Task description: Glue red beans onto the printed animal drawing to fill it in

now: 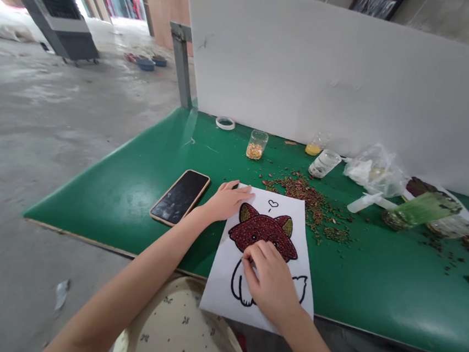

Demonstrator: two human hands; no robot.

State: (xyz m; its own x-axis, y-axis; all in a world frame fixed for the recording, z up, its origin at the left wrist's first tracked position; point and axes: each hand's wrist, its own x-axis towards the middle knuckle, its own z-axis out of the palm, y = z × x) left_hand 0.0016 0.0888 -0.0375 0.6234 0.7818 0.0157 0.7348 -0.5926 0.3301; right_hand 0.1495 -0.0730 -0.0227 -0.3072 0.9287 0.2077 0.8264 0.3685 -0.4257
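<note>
A fox-patterned paper sheet (217,288) lay lengthwise across a green surface's (129,188) near edge, directly beneath the right hand (270,276), whose thumb and forefinger met, anything between them hidden; the left hand (224,201), fingers loosely apart, rested at its far left corner.

My right hand (268,276) hides the fox's (264,233) chest from me, and its fingertips' contents are unclear.

The left hand (229,200) is flat, its palm down and its fingers spread, at the end of the stretched left arm. Nearer to the body, the right hand (268,276) bends down, with thumb and index finger close together.
</note>
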